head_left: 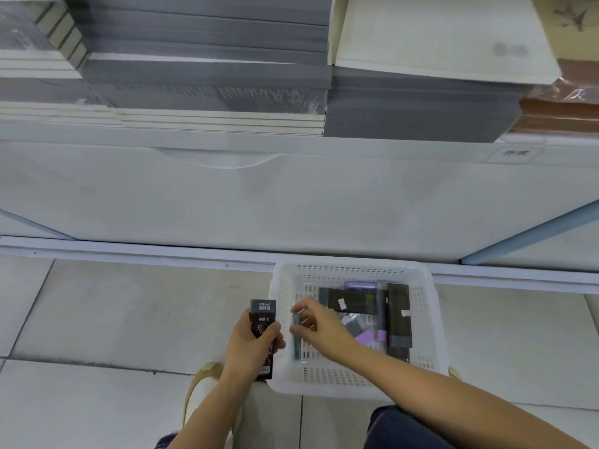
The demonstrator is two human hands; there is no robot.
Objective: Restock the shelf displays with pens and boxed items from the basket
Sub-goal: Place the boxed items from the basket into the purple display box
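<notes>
Head view: the left hand (pixel 251 343) grips a black box (pixel 262 307) upright, just outside the left wall of the white basket (pixel 353 264). The right hand (pixel 321 325) reaches inside, thumb and fingers pinching the top of a slim dark green pack (pixel 297 346) against that same wall. The two hands sit close together with the basket wall between them. Deeper in the basket lie long black boxes (pixel 351 301) and purple packs (pixel 368 338). The basket stands on pale floor tiles (pixel 113 312) before a white shelf (pixel 291 196) stacked with grey books (pixel 207 76)
</notes>
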